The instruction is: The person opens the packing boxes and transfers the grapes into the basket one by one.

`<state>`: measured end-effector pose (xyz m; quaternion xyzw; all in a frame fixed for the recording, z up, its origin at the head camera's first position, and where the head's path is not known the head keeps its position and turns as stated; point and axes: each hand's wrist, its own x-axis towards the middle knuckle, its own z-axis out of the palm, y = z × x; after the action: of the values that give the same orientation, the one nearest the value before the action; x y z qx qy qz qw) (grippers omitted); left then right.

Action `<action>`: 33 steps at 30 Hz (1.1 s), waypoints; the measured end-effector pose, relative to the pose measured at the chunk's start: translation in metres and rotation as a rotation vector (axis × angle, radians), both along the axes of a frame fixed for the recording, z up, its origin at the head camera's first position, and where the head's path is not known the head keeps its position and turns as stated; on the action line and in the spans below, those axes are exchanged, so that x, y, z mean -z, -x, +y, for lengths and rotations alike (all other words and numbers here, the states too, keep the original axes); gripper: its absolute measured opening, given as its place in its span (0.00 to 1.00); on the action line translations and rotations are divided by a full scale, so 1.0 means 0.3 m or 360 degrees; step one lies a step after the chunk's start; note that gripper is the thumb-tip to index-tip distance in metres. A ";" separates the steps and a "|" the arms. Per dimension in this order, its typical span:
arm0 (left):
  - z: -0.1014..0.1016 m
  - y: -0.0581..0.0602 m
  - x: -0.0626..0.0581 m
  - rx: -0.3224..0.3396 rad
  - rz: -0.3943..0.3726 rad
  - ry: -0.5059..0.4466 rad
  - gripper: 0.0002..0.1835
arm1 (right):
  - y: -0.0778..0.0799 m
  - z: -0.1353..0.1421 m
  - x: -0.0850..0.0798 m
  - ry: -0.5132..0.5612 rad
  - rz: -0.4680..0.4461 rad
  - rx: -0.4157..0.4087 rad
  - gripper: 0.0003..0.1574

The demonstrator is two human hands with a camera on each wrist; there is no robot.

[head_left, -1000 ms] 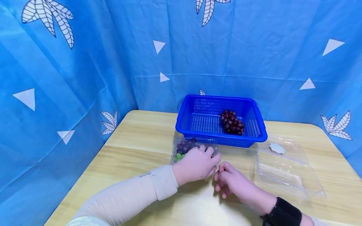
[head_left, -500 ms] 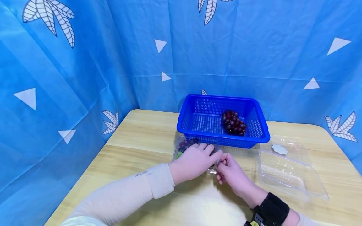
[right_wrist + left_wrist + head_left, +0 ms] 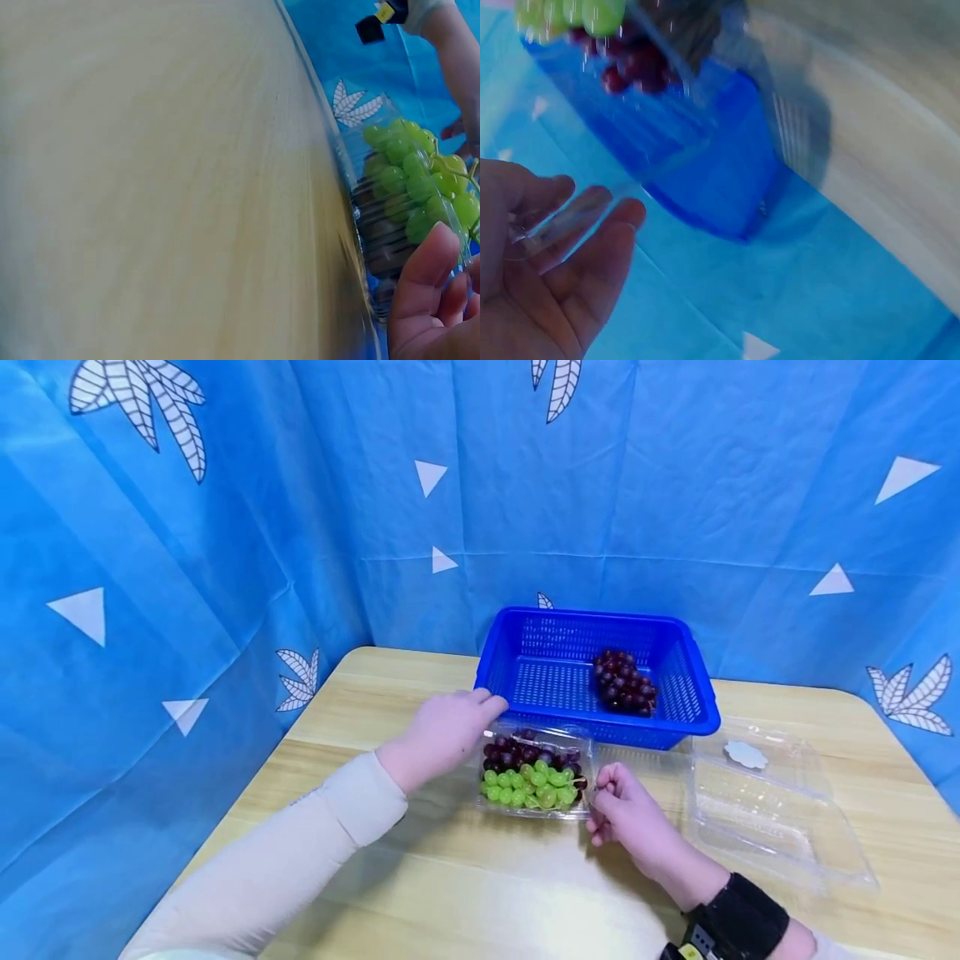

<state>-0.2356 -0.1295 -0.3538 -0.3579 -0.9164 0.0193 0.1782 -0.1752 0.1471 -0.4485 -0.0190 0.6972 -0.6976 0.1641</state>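
A clear plastic clamshell box [image 3: 536, 812] holds green grapes [image 3: 528, 785] in front and dark red grapes [image 3: 517, 750] behind. My left hand [image 3: 446, 739] is at its back left corner; in the left wrist view a clear plastic edge [image 3: 562, 225], seemingly the lid, lies between thumb and fingers. My right hand [image 3: 626, 810] pinches the box's right side with thumb and curled fingers. The right wrist view shows the thumb [image 3: 431, 262] against the clear wall, beside the green grapes [image 3: 420, 176]. Part of the lid is hard to make out.
Behind the box stands a blue plastic basket [image 3: 487, 689] with a bunch of dark red grapes [image 3: 624, 683] inside. On the right lies another clear clamshell box [image 3: 757, 818], opened, with a white label [image 3: 746, 755]. A blue patterned curtain [image 3: 405, 602] borders the wooden table [image 3: 450, 877].
My left hand has moved from over the grapes to the box's back left corner, uncovering the green grapes. The right hand has come up to the box's right side and stays there.
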 end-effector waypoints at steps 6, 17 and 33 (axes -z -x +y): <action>-0.032 0.105 -0.002 -0.0209 -0.0446 -0.0393 0.08 | -0.006 0.007 0.005 -0.0033 -0.0005 -0.0080 0.11; -0.078 0.182 0.047 -0.0376 -0.0945 -0.1036 0.13 | -0.074 -0.003 -0.010 -0.0211 0.0126 -0.0368 0.16; -0.190 0.263 0.052 0.0036 -0.1583 -0.1390 0.25 | -0.102 0.030 -0.101 -0.0720 0.0449 -0.0470 0.15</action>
<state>-0.3144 -0.1865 -0.3696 -0.2286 -0.8092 -0.5236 -0.1372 -0.1446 0.1560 -0.4183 -0.1798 0.8405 -0.4837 0.1654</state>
